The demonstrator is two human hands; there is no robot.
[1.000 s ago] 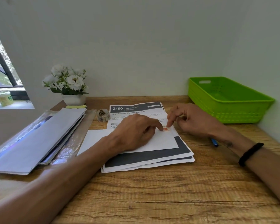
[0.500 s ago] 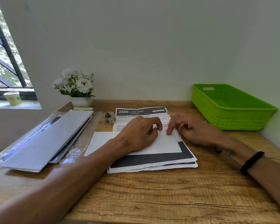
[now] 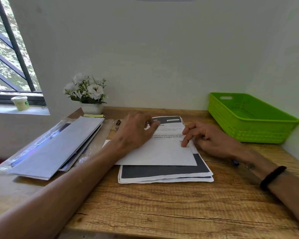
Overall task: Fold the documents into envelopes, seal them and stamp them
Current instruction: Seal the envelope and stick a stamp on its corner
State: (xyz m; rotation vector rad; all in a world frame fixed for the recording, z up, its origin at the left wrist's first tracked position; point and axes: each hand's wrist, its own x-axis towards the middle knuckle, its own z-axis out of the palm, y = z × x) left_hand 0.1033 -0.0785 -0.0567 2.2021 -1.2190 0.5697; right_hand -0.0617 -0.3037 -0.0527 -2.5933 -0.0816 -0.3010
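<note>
Now, head view: the white envelope (image 3: pixel 162 153) lies on the stack of documents (image 3: pixel 164 175) at the desk's (image 3: pixel 162 209) centre. The right hand (image 3: pixel 209 138), fingers loosely curled, presses an index fingertip on its 2 o'clock corner. The left hand (image 3: pixel 135 133), blurred, hovers over its 11 o'clock side; grip unclear.

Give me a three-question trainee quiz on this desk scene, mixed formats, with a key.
1. True or false: the green basket holds envelopes.
2. Which hand presses a fingertip on the white envelope's top right corner? A) left hand B) right hand
3. Fill in: the envelope lies on a stack of printed ____.

Key: 1 false, nothing shows inside it; 2 B; 3 documents.
</note>
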